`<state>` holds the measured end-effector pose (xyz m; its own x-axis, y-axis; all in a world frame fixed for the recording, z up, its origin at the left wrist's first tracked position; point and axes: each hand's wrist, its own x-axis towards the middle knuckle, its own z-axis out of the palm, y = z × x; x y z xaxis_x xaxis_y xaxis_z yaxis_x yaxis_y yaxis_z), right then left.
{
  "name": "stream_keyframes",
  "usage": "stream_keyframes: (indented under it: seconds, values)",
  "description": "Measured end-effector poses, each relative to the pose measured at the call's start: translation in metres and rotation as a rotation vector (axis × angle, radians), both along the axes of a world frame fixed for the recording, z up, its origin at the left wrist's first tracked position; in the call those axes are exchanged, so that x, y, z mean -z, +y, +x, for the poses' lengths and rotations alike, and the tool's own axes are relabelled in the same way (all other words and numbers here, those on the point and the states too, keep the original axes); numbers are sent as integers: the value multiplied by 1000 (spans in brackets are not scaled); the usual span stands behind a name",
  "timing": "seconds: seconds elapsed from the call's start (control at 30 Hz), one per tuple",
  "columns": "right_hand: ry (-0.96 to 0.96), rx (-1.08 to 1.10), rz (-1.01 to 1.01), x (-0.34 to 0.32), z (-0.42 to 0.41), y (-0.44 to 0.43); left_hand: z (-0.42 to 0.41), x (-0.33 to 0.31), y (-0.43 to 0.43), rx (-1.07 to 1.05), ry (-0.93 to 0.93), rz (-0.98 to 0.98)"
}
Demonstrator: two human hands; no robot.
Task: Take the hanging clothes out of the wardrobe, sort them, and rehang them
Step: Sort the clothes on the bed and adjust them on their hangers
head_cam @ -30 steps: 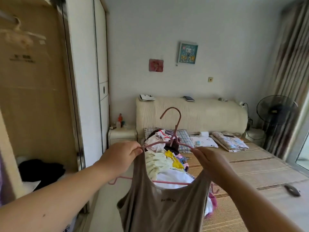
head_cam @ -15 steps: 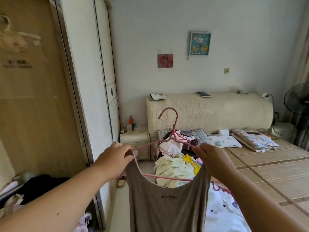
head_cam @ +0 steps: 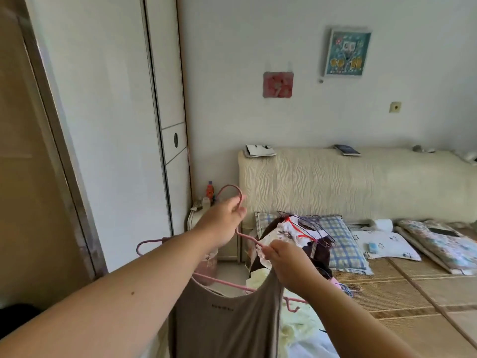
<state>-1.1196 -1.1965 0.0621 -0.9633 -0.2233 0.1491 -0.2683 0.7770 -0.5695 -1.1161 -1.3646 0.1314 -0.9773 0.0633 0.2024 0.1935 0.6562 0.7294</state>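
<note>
A taupe tank top (head_cam: 224, 321) hangs on a pink hanger (head_cam: 233, 188) in front of me. My left hand (head_cam: 222, 223) grips the hanger's neck just under its hook. My right hand (head_cam: 289, 264) pinches the top's right strap against the hanger's right arm. The top's left strap is hidden behind my left forearm. Beyond my hands a pile of clothes and hangers (head_cam: 296, 233) lies on the bed. The open wardrobe (head_cam: 28, 177) stands at the left, its inside mostly out of view.
White sliding wardrobe doors (head_cam: 108, 125) stand left of centre. A small bedside cabinet (head_cam: 198, 218) with bottles sits by the padded headboard (head_cam: 348, 182). Pillows and folded bedding lie on the bed's woven mat (head_cam: 402, 288).
My left hand has moved from the top's left strap up to the hanger's neck by the hook. The view has swung left and closer to the bed; the fan has left the frame.
</note>
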Motion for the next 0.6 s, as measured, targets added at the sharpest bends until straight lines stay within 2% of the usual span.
stream_keyframes:
  seconds: [0.1, 0.17, 0.5, 0.6]
  values:
    - [-41, -23, -5, 12, -45, -14, -49, 6, -11, -12, -17, 263]
    - [-66, -18, 0, 23, -83, -19, -90, 18, -17, -4, -40, 345]
    - [-205, 106, -77, 69, -316, -48, -346, 73, -54, 113, -213, 471]
    - [-192, 151, -87, 78, -367, -57, -405, 79, -59, 115, -225, 444]
